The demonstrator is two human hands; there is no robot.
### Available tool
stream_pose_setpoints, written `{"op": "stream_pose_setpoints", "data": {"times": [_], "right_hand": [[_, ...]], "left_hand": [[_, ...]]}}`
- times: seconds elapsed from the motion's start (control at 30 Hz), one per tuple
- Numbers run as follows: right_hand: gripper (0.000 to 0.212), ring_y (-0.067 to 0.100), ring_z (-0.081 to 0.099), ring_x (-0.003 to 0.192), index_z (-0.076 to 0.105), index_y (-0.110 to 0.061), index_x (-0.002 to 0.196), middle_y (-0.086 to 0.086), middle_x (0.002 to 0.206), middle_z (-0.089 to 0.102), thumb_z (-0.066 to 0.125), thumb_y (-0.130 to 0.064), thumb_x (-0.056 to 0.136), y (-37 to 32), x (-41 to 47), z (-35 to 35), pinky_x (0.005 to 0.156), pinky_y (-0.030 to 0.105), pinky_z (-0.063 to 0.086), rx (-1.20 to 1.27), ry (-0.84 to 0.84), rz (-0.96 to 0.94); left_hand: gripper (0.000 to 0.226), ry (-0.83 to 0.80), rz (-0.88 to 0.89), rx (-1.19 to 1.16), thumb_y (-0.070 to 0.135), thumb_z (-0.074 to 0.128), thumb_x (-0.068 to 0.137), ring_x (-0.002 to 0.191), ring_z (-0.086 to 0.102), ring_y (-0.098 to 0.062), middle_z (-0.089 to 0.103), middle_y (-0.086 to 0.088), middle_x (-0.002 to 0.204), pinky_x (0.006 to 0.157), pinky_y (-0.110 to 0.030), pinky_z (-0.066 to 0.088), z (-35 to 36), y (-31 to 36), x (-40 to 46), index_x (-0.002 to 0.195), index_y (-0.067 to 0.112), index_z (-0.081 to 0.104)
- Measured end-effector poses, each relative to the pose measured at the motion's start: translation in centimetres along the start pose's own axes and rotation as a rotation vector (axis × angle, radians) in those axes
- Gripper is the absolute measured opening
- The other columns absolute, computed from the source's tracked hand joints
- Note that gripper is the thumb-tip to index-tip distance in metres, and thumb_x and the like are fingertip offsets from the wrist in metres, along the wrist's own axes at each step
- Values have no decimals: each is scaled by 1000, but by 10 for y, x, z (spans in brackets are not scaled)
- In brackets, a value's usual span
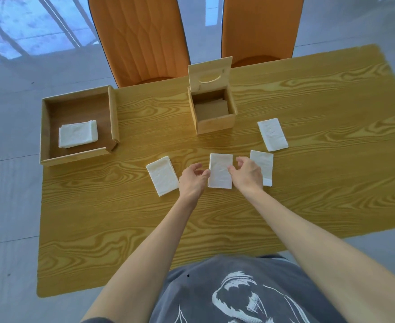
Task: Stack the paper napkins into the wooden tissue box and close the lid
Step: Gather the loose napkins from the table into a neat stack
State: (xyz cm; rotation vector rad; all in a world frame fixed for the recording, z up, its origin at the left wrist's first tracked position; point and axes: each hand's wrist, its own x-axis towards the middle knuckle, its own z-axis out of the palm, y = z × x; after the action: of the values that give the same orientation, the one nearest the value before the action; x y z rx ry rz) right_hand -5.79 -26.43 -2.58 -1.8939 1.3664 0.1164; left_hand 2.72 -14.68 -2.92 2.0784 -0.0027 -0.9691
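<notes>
The wooden tissue box [215, 125] stands at the table's middle back with its lid [209, 71] raised upright. A folded white napkin [219, 170] lies in front of it. My left hand [193, 179] pinches its left edge and my right hand [247, 174] pinches its right edge. Three more napkins lie flat on the table: one to the left [162, 176], one partly under my right hand [265, 165], one further right [272, 134].
A shallow wooden tray [112, 113] at the back left holds a stack of napkins [77, 134]. Two orange chairs [140, 36] stand behind the wood-grain table [122, 217]. The table ends close to the tray's left wall.
</notes>
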Motion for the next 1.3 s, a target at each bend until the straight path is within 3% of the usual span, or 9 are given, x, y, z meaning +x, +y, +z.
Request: {"op": "stream_pose_setpoints", "data": {"times": [0.2, 0.33, 0.47, 0.63, 0.77, 0.87, 0.97, 1.13, 1.3], "right_hand": [[48, 26, 56, 123, 51, -7, 139, 9, 128, 65, 61, -26, 95, 4, 7, -1, 103, 38, 45, 84, -58, 66], [50, 26, 61, 116, 51, -8, 139, 6, 120, 69, 64, -24, 92, 0, 12, 4, 99, 40, 50, 165, -94, 151], [53, 27, 66, 103, 57, -13, 133, 4, 113, 70, 71, -30, 86, -1, 16, 11, 91, 45, 56, 202, -114, 214], [38, 27, 67, 100, 68, -13, 115, 7, 117, 69, 77, -29, 82, -2, 18, 18, 87, 44, 58, 208, -116, 216], [32, 24, 67, 101, 69, -13, 109, 7, 113, 69, 77, -29, 83, -3, 17, 19, 88, 42, 57, 196, -145, 191], [28, 22, 65, 100, 67, -13, 108, 4, 112, 69, 74, -28, 85, -4, 15, 19, 87, 38, 55, 178, -142, 136], [31, 20, 65, 100, 65, -12, 114, 2, 109, 70, 73, -25, 87, -10, 12, 18, 86, 37, 55, 198, -156, 68], [34, 16, 67, 91, 60, -17, 115, -1, 99, 71, 75, -24, 85, -33, 3, 24, 73, 31, 55, 322, -234, -45], [33, 21, 70, 95, 65, -14, 119, 8, 106, 74, 73, -19, 87, -63, -8, 53, 83, 42, 59, 313, -336, -125]], "left_hand": [[51, -18, -39, -18, 27, 63, 97, 122, 60, -21, 64, -4, 133, 92, -28, 44, 12, 9, 1, 145, 14, 50], [46, 45, -26, -23, 27, 60, 97, 118, 62, -22, 65, -5, 131, 100, -36, 50, 5, 3, 1, 141, 14, 53], [46, -42, -82, -72, 22, 58, 99, 113, 65, -23, 65, -10, 128, 99, -40, 53, -4, -6, 3, 143, 10, 52], [46, -133, -141, -175, 19, 61, 99, 95, 69, -19, 72, -10, 111, 81, -32, 56, -8, -8, 4, 141, 6, 50], [47, -176, -182, -240, 17, 66, 95, 101, 71, -23, 74, -8, 107, 99, -46, 54, -9, -10, 4, 139, 6, 54], [42, -177, -193, -285, 18, 68, 94, 103, 71, -25, 74, -12, 114, 100, -49, 53, -8, -11, 3, 134, 7, 59], [37, -148, -219, -347, 21, 70, 93, 99, 70, -22, 75, -7, 104, 98, -46, 52, -11, -13, 2, 127, 7, 64], [28, -45, -199, -403, 23, 72, 92, 91, 68, -19, 72, -5, 102, 81, -37, 54, -30, -21, 1, 116, 12, 63], [11, 145, -131, -502, 14, 69, 94, 71, 69, -12, 72, -5, 88, 58, -24, 58, -69, -37, -6, 103, 8, 65]]}}
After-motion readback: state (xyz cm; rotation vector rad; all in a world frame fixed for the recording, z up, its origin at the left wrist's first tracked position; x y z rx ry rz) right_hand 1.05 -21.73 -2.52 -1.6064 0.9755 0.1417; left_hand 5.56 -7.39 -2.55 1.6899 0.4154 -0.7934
